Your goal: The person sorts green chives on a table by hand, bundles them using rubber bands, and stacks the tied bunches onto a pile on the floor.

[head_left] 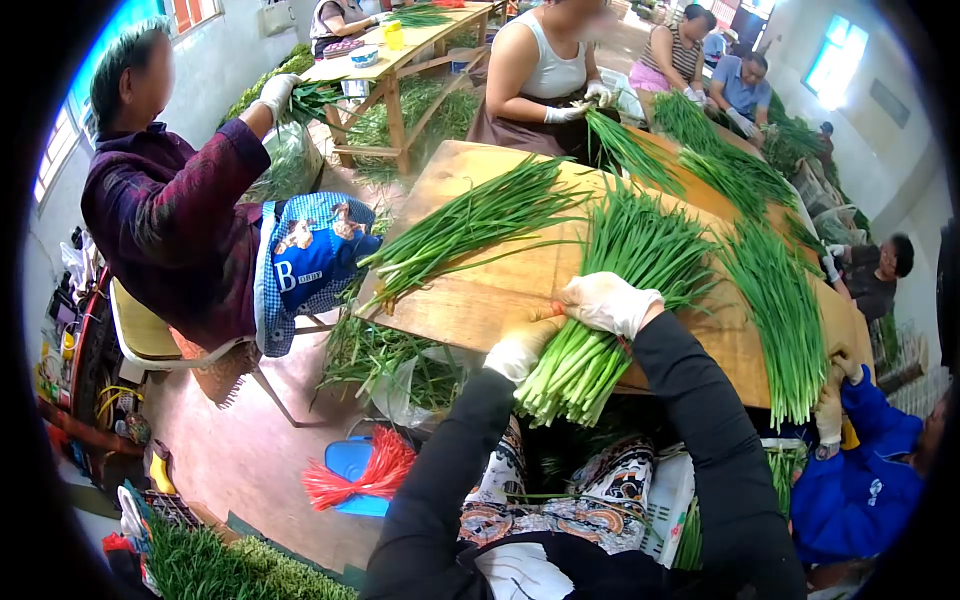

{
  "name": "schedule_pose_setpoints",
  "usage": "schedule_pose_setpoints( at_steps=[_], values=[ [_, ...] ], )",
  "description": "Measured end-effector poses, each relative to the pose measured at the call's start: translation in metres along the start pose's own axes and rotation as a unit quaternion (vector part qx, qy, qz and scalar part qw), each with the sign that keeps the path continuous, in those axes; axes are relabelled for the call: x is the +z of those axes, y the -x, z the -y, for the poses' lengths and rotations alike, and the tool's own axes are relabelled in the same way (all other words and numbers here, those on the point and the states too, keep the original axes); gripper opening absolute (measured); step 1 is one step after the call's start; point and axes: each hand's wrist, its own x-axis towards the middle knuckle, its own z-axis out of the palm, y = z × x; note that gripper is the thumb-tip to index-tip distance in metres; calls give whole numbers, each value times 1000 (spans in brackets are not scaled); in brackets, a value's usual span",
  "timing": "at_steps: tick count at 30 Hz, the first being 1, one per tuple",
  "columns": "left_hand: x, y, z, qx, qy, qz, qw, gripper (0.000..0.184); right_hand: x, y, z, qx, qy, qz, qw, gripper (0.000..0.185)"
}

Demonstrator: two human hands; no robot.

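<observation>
A thick bunch of garlic chives (575, 375) lies across the near edge of the wooden table, its pale cut ends towards me and its green leaves fanned out behind. My left hand (520, 345), in a light glove with yellowed fingertips, is closed at the left side of the bunch. Over the top of it lies my gloved right hand (608, 303), fingers closed. A short piece of red tie strip (553, 312) shows between the fingertips of both hands, running against the bunch. Most of the strip is hidden.
Loose chives lie left (480, 220) and right (775, 310) on the wooden table (440, 315). Red tie strips (365, 470) rest on a blue stool (345, 460) at lower left. Co-workers sit around; a blue sleeve (865, 410) is close at right. A white crate (668, 505) stands by my legs.
</observation>
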Motion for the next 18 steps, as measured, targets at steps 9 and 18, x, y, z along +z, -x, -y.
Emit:
schedule_pose_setpoints(
  at_steps=[9, 18],
  values=[
    [12, 4, -4, 67, -70, -47, 994, 13, -5, -10, -10, -39, 113, 133, 984, 19],
    [27, 14, -5, 110, -105, -88, 984, 15, -5, -10, -8, 58, 69, 159, 983, 20]
  ],
)
